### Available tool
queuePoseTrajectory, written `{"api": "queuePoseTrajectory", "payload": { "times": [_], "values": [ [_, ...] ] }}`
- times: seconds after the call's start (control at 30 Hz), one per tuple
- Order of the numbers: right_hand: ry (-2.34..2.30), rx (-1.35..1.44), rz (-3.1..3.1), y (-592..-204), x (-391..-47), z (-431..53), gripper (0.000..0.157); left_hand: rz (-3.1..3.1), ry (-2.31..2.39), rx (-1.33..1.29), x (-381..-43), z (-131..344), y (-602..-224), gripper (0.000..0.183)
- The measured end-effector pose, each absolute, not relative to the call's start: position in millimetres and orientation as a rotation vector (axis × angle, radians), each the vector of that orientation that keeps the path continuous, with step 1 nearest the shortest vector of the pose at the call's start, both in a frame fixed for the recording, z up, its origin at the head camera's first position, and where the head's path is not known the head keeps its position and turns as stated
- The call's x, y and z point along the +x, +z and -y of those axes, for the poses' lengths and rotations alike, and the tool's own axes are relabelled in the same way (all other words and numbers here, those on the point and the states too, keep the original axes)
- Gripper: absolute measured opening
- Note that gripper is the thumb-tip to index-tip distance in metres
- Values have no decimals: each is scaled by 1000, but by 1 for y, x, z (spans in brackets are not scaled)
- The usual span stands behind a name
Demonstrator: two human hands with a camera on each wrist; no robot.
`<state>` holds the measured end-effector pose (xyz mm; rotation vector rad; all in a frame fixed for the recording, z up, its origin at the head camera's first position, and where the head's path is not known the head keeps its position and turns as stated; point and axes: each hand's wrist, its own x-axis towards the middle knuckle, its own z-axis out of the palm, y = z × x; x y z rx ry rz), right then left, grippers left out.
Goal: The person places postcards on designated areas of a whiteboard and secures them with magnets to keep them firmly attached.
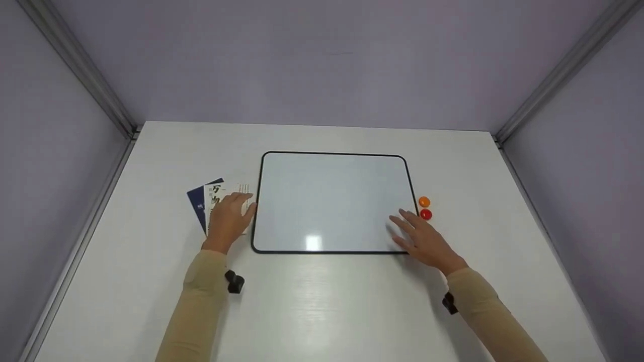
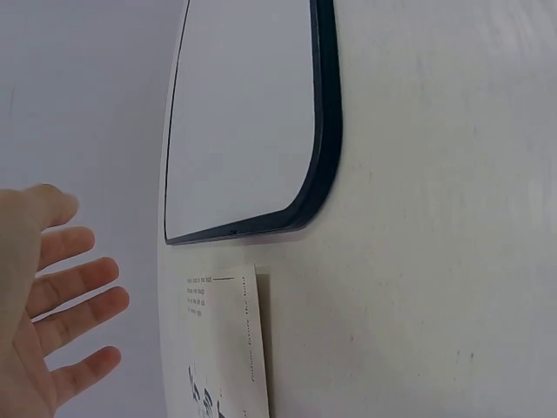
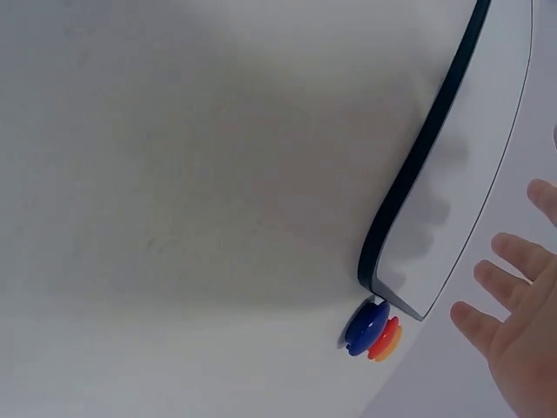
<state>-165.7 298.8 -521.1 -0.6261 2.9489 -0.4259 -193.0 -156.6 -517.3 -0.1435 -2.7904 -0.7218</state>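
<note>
A whiteboard point(image 1: 334, 201) with a thin black frame lies flat in the middle of the table. My left hand point(image 1: 230, 217) hovers by its left edge, fingers apart and holding nothing. Under that hand is a white printed card point(image 2: 222, 340) with black characters, overlapping a dark blue card point(image 1: 197, 200). Over the board's near right corner, my right hand point(image 1: 425, 240) hovers with its fingers spread, also holding nothing. Round magnets stand along the board's right edge: orange point(image 1: 424, 201), red point(image 1: 425, 214) and blue point(image 3: 367, 328). The right hand hides the blue one in the head view.
The white table point(image 1: 322, 306) ends at a pale purple back wall point(image 1: 322, 65). Side walls with grey metal corner posts point(image 1: 90, 75) rise to the left and right. A small black device point(image 1: 235, 281) is at the left wrist.
</note>
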Motion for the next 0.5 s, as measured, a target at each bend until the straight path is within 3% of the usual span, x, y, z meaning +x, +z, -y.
{"api": "queuePoseTrajectory", "payload": {
  "times": [0.5],
  "values": [
    [-334,-688,-2905,-534,-156,-300,51,2839,-801,-76,-187,166,-525,30]
  ]
}}
